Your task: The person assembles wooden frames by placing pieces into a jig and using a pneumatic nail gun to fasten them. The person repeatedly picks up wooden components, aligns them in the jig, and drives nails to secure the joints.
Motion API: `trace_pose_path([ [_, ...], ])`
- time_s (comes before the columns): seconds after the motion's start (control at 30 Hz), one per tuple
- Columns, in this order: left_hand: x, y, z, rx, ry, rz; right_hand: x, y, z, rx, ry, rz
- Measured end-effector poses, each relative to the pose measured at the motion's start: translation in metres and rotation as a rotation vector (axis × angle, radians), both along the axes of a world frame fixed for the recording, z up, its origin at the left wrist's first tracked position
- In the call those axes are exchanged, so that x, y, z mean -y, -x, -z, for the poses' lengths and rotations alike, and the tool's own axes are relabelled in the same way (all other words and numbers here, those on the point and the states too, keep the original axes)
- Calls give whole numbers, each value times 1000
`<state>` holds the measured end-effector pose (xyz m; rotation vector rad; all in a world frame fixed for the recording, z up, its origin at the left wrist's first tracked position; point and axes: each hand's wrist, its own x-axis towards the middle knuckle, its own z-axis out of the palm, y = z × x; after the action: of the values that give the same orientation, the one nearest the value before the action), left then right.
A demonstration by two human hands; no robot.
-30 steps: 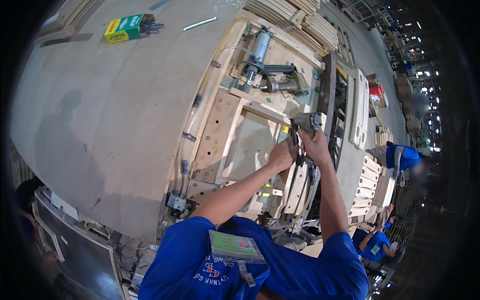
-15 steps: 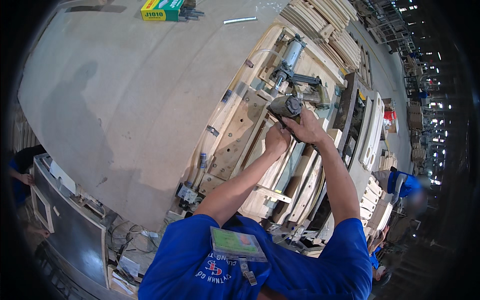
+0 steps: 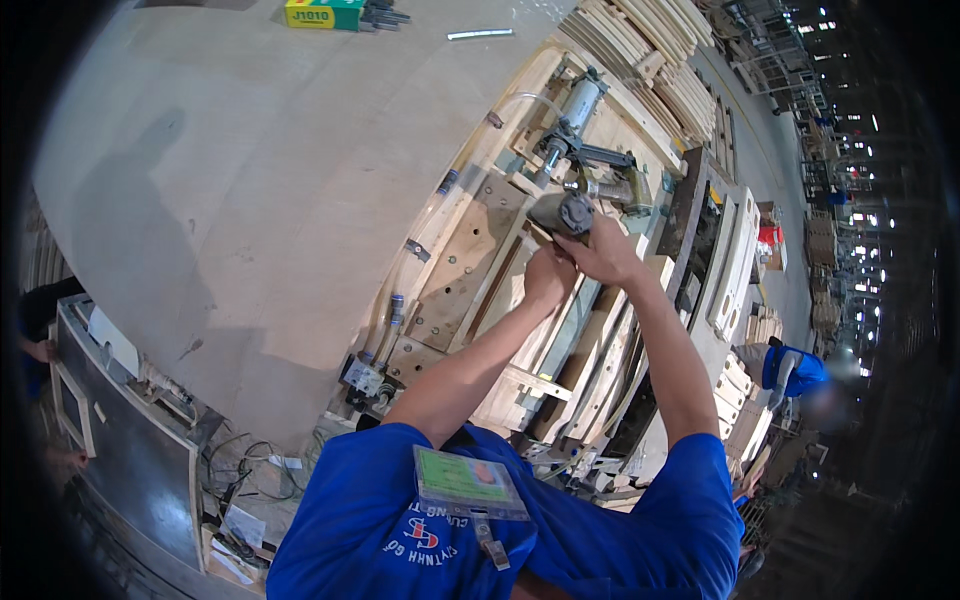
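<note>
The right hand (image 3: 600,250) has its fingers wrapped around a grey nail gun (image 3: 562,212), gripping it from above. The left hand (image 3: 548,275) is curled just beside it, touching the wooden frame (image 3: 520,290) on the clamping jig (image 3: 470,250); whether those fingers pinch anything I cannot tell. Compared with a second ago, the gun sits further up the jig, closer to the metal cylinder (image 3: 580,105), so the fastening appears to be moving along the frame piece by piece. Curved slats (image 3: 640,30) stay stacked beyond.
</note>
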<state>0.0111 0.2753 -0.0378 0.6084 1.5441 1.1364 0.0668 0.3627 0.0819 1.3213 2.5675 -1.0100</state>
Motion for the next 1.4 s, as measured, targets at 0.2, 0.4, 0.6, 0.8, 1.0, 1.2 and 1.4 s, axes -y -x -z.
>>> trace_pose_path([
  [0.2, 87, -4, -8, 209, 26, 163, 86, -19, -18, -165, 13, -4],
  [0.4, 190, 17, -32, 739, 144, 148, 164, -6, -22, -171, 287, -140],
  [0.6, 205, 24, -15, 752, 64, 178, 178, 9, -11, -153, 270, -205],
  [0.8, 207, 24, -18, 712, 37, 119, 179, 18, -20, -88, 291, -211],
  [1.0, 209, 26, -15, 673, -3, 134, 177, 15, -14, -62, 239, -312],
  [1.2, 207, 32, -16, 527, 72, 268, 186, 18, -15, 31, 252, -212],
  [1.4, 233, 41, -46, 10, -162, 557, 231, -44, -49, -182, 101, 146],
])
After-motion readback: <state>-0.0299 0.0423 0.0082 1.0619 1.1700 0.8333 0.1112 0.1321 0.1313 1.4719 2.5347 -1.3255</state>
